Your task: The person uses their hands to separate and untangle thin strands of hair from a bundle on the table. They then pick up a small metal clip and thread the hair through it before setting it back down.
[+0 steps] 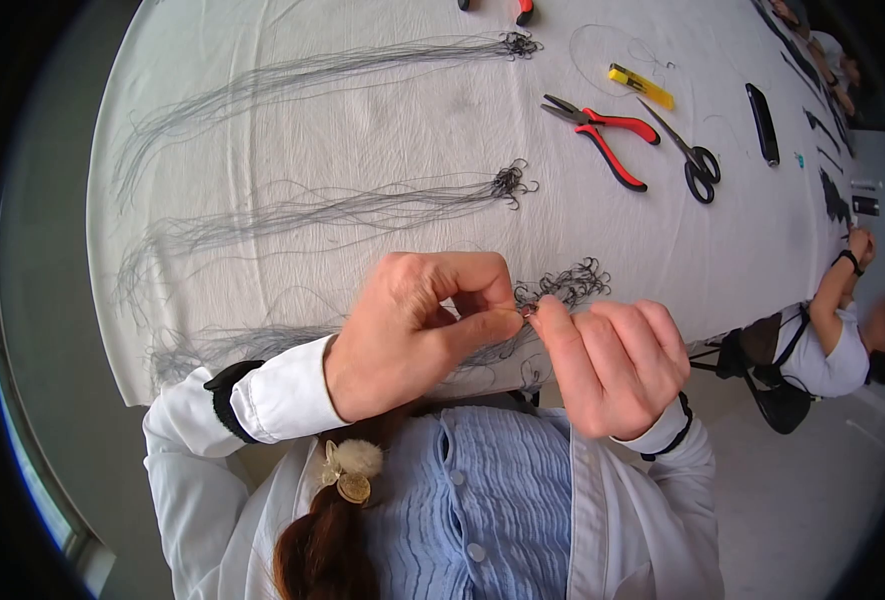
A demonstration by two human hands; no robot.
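My left hand (422,325) pinches with thumb and forefinger at the near edge of the white-covered table. Its fingertips meet those of my right hand (612,365), which is closed too. Between them shows a tiny dark and reddish piece, too small to make out. Just beyond the fingertips lies a pile of dark hooks (577,283), with thin grey lines (222,345) trailing left, partly under my left hand and sleeve. Two more bundles lie farther off, one with its hooks (509,183) near the table's middle, the other with hooks (520,44) near the top.
Red-handled pliers (602,130), black scissors (697,170), a yellow cutter (642,87) and a black bar-shaped object (762,125) lie at the upper right. Other pliers (525,12) are cut off at the top. Another person (832,330) sits at the table's right end.
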